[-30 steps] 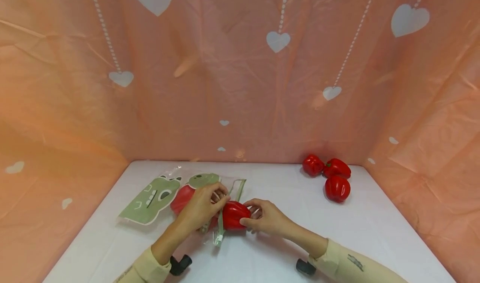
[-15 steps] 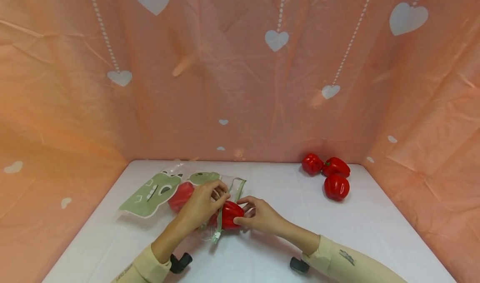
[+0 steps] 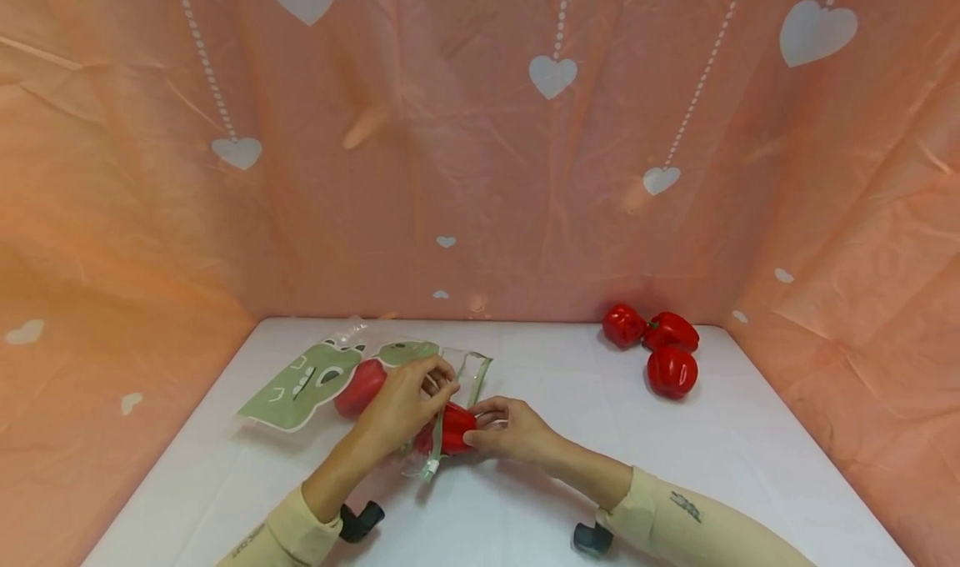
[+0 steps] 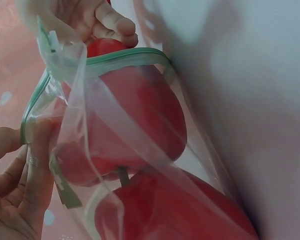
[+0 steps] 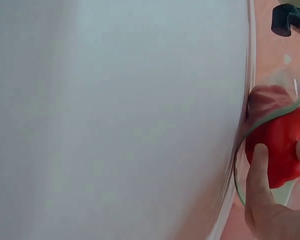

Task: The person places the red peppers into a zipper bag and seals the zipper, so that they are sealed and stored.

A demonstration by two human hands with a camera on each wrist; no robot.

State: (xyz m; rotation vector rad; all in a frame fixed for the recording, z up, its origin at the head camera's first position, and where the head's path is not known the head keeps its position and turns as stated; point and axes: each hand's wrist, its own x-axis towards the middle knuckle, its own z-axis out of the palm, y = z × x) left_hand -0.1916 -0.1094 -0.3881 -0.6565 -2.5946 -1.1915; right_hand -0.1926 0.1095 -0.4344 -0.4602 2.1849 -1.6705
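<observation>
A clear zip bag (image 3: 300,388) with green animal prints lies on the table, its green-edged mouth facing right. My left hand (image 3: 397,404) pinches the upper edge of that mouth between thumb and fingers. With my right hand (image 3: 521,434) I hold a red bell pepper (image 3: 458,428), which sits partly inside the opening. In the left wrist view most of this bell pepper (image 4: 135,110) is behind the clear plastic, and my right fingers (image 4: 115,22) are at its outer end. Deeper in the bag, another red bell pepper (image 4: 190,215) touches or nearly touches it.
Three more red bell peppers, one of them nearest the front (image 3: 672,372), stand grouped at the table's back right. The white table (image 3: 585,383) is bounded by a peach curtain (image 3: 480,175) with hearts. Black wrist-worn pieces (image 3: 592,539) hang under both forearms.
My right hand has moved left, pushing the bell pepper further into the bag's mouth. The left hand keeps its pinch on the edge. The bag's left part has shifted slightly.
</observation>
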